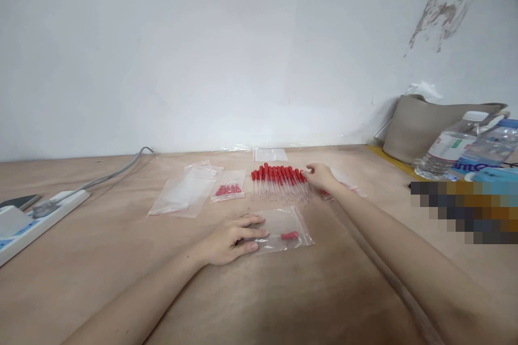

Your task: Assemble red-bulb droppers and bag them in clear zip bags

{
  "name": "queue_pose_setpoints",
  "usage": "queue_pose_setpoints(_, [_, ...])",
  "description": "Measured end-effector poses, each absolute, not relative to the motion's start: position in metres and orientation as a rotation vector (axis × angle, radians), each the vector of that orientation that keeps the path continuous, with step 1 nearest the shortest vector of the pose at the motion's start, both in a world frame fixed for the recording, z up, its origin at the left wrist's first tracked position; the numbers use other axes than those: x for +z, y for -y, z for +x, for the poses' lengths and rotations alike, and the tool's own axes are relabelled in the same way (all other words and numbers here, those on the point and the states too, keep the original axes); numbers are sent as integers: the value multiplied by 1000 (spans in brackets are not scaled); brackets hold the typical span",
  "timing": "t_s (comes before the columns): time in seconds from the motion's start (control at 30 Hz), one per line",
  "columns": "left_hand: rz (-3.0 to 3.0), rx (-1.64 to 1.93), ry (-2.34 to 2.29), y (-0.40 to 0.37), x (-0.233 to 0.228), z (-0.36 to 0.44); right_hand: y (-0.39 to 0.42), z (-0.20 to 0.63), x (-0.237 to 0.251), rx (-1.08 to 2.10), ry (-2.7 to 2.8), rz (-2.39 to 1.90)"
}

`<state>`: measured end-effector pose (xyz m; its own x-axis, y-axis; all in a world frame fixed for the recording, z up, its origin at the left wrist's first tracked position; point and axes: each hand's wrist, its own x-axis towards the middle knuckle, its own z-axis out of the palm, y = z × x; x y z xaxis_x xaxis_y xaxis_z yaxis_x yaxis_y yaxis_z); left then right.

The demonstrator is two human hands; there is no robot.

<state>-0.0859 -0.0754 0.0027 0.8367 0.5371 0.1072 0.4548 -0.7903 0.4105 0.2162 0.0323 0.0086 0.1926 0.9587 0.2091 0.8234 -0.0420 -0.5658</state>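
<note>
My left hand lies with its fingers spread on a clear zip bag. Inside that bag is one dropper with a red bulb; its thin tube runs toward my fingertips. Farther back, several red-bulbed droppers lie side by side in a row, tubes toward me. At the row's right end, my right hand pinches the red bulb of a dropper. Left of the row is a zip bag with several red bulbs showing in it. Another bag with something red lies partly hidden behind my right wrist.
Flat clear bags overlap at the left, and a small bag lies near the wall. A power strip with a grey cable sits far left. At the right stand a grey-beige container and plastic bottles.
</note>
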Motion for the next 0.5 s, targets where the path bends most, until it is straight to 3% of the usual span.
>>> queue_pose_setpoints(0.27, [2655, 197, -737, 75, 8, -87, -50, 203, 0, 371, 1547, -1942])
queue_pose_setpoints(0.5, [2646, 251, -735, 76, 8, -84, -15, 222, 17, 417, 1389, -1730])
